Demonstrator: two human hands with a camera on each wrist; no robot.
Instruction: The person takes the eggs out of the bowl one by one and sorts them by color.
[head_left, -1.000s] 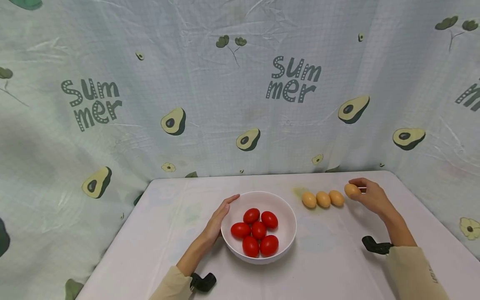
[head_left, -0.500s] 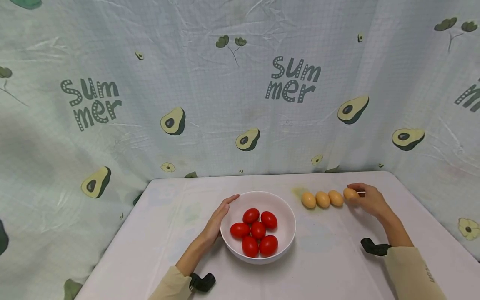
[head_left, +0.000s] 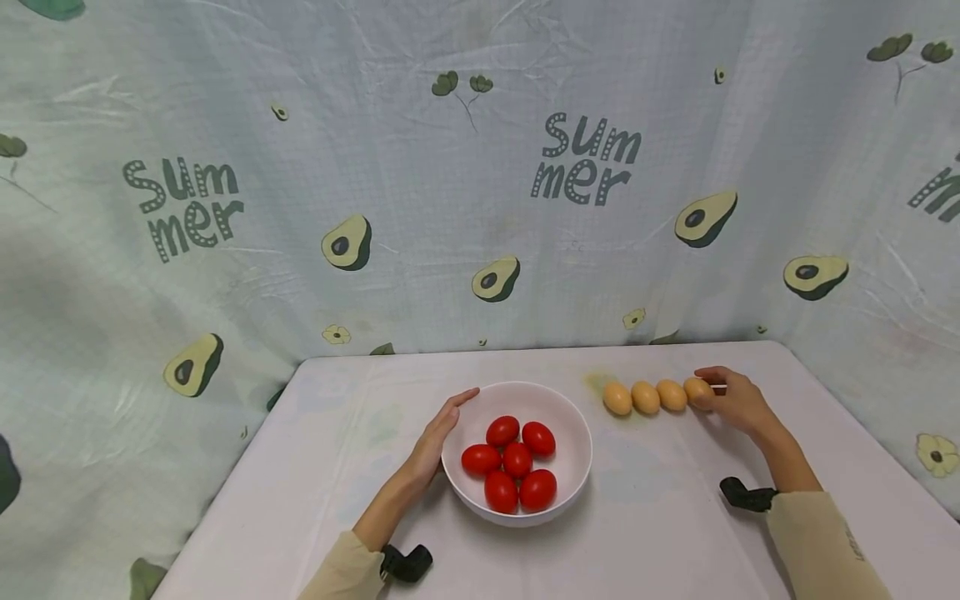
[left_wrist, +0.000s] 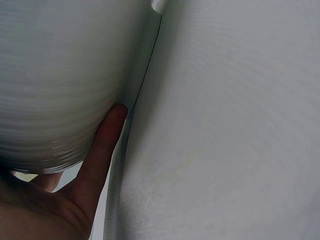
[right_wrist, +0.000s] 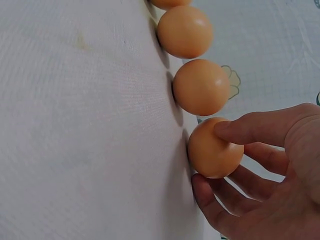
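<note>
My right hand [head_left: 738, 402] pinches a brown egg [right_wrist: 212, 150], thumb on top and fingers curled around its far side. This egg sits at the right end of a row of brown eggs [head_left: 646, 398] on the table; in the right wrist view it is close beside its neighbour [right_wrist: 201, 87]. My left hand [head_left: 433, 437] rests against the left side of a white bowl [head_left: 573, 450], fingers extended along its rim. In the left wrist view its thumb [left_wrist: 107, 145] lies along the bowl's ridged outer wall [left_wrist: 55, 80]. Several smooth red egg-shaped things [head_left: 517, 460] lie inside the bowl.
The bowl stands on a white-covered table [head_left: 637, 533], left of and nearer than the egg row. A pale curtain [head_left: 420, 167] printed with avocados hangs behind the table's far edge. Black wrist cameras [head_left: 406, 564] sit on both wrists.
My right hand has brought the brown egg down and slightly left, closing the gap to the row's end. My left hand and the bowl have stayed in place.
</note>
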